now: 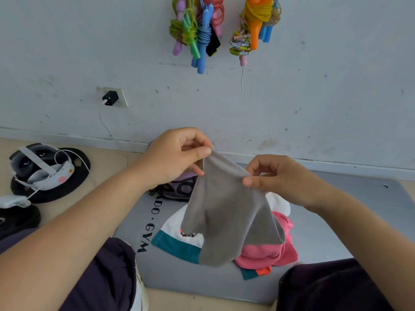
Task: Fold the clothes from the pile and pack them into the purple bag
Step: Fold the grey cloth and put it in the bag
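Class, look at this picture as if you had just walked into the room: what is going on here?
A person sitting on the floor holds up a grey garment by its top edge, the left hand and right hand each pinching a corner. It hangs over a pile of clothes, pink, white and teal, lying on a grey gym mat. The purple bag sits behind the left hand, mostly hidden. The garment is not yet folded.

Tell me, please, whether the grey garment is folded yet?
Not yet: the grey garment hangs loosely, pinched at its top edge by the left hand and right hand.
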{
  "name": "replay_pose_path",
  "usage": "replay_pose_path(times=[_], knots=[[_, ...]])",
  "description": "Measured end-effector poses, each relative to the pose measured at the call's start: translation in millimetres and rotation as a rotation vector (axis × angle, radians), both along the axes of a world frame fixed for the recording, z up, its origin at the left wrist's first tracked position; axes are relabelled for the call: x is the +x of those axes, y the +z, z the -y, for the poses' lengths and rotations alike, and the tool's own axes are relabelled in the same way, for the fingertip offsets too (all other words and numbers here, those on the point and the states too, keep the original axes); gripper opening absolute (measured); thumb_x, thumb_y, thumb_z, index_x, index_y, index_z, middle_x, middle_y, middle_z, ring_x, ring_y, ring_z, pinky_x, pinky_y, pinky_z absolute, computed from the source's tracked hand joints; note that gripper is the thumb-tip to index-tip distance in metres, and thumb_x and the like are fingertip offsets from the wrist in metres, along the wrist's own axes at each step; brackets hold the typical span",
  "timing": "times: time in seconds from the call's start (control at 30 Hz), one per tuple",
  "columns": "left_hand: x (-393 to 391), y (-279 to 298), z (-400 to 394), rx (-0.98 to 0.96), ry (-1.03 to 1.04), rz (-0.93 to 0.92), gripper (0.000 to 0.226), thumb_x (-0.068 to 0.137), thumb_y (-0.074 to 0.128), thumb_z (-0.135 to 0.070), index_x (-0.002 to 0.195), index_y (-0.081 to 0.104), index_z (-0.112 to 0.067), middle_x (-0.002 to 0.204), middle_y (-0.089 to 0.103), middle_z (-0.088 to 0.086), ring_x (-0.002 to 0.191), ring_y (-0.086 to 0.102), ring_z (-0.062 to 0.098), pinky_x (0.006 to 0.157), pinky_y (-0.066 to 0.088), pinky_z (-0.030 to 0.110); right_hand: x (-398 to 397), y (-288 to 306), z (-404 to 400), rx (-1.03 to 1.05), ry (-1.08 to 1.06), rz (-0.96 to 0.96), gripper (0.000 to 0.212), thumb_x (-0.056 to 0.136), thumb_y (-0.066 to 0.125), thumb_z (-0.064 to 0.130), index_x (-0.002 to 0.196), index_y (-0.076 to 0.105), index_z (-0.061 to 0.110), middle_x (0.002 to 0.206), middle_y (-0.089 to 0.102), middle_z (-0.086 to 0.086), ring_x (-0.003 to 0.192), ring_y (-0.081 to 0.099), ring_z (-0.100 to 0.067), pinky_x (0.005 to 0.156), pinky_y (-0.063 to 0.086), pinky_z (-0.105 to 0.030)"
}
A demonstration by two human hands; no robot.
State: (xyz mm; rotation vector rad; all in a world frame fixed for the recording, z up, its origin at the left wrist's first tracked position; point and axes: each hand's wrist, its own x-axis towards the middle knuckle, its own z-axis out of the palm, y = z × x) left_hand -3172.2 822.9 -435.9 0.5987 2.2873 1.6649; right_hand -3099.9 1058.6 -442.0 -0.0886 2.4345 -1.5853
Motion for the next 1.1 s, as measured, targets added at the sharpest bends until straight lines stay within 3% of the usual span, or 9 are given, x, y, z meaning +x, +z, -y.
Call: replay_pose_path(times=[0.13,0.23,0.3,0.5,0.57,0.67,0.8,0.97,1.1], knots=[[-1,-5,0,-0.015,-0.001,-0.009,0.012,0.094,0.060,-0.001,0.087,0.065,-0.008,0.086,0.068,0.005,0.074,0.070,0.020,0.077,0.061,0.043,-1,0,-2,0.102,-0.036,-0.035,0.006,0.084,0.074,0.017,0.086,0.069,0.012,0.076,0.067,-0.003,0.068,0.057,-0.016,0.068,0.048,-0.038],[-1,-5,-3,0.067,0.007,0.018,0.014,0.095,0.056,0.003,0.086,0.062,-0.008,0.087,0.067,0.008,0.073,0.072,0.016,0.072,0.057,0.024,-4,-1,-4,0.223,-0.038,-0.098,0.006,0.085,0.073,0.019,0.081,0.069,0.018,0.057,0.058,0.022,0.052,0.046,-0.001,0.057,0.038,-0.015],[-1,-6,-5,0.073,0.002,0.009,0.013,0.095,0.056,0.002,0.088,0.061,-0.007,0.087,0.066,0.008,0.074,0.070,0.012,0.072,0.055,0.020,-6,-3,-5,0.273,-0.078,-0.169,0.010,0.085,0.073,0.019,0.077,0.067,0.021,0.051,0.054,0.025,0.049,0.044,0.000,0.052,0.034,-0.009],[4,-13,-11,-0.337,-0.151,-0.273,0.025,0.078,0.081,-0.032,0.101,0.075,-0.025,0.079,0.058,-0.010,0.071,0.055,0.005,0.070,0.044,0.022,-3,-7,3,0.267,-0.085,-0.339,0.012,0.088,0.069,0.017,0.080,0.065,0.024,0.060,0.056,0.017,0.053,0.045,-0.005,0.055,0.038,-0.017],[5,-13,-14,-0.277,-0.118,-0.368,0.009,0.083,0.078,-0.023,0.090,0.078,-0.018,0.079,0.061,-0.005,0.072,0.056,0.007,0.071,0.044,0.026,-3,-9,5,0.255,-0.063,-0.357,0.018,0.089,0.067,0.017,0.078,0.062,0.030,0.063,0.055,0.021,0.050,0.041,-0.005,0.052,0.036,-0.013],[0,-10,-10,-0.149,-0.004,-0.439,0.005,0.087,0.073,-0.013,0.084,0.077,-0.013,0.076,0.062,-0.003,0.068,0.054,0.000,0.068,0.041,0.017,-6,-13,3,0.177,-0.037,-0.303,0.018,0.087,0.071,0.016,0.080,0.061,0.029,0.072,0.058,0.017,0.049,0.038,-0.004,0.052,0.034,-0.011],[-17,-4,7,-0.067,0.208,-0.462,0.009,0.089,0.070,-0.013,0.085,0.075,-0.007,0.070,0.059,-0.004,0.062,0.050,-0.002,0.064,0.039,0.017,-14,-25,-13,0.400,0.045,-0.223,0.020,0.084,0.073,0.012,0.077,0.062,0.028,0.078,0.061,0.003,0.057,0.047,0.000,0.061,0.037,-0.010],[-40,-11,30,-0.179,0.286,-0.487,0.007,0.088,0.072,-0.016,0.086,0.076,-0.010,0.076,0.065,0.002,0.066,0.053,0.000,0.065,0.039,0.013,-20,-27,-39,0.564,-0.147,-0.190,0.011,0.078,0.076,0.020,0.075,0.068,0.024,0.073,0.065,0.010,0.072,0.060,-0.012,0.071,0.047,-0.028],[-50,-26,37,-0.272,0.283,-0.497,0.003,0.085,0.075,-0.019,0.084,0.076,-0.022,0.080,0.067,0.002,0.071,0.057,0.004,0.068,0.039,0.011,-20,-29,-42,0.699,-0.114,-0.277,0.006,0.081,0.075,0.025,0.082,0.070,0.023,0.079,0.069,0.009,0.079,0.064,-0.013,0.087,0.047,-0.036]])
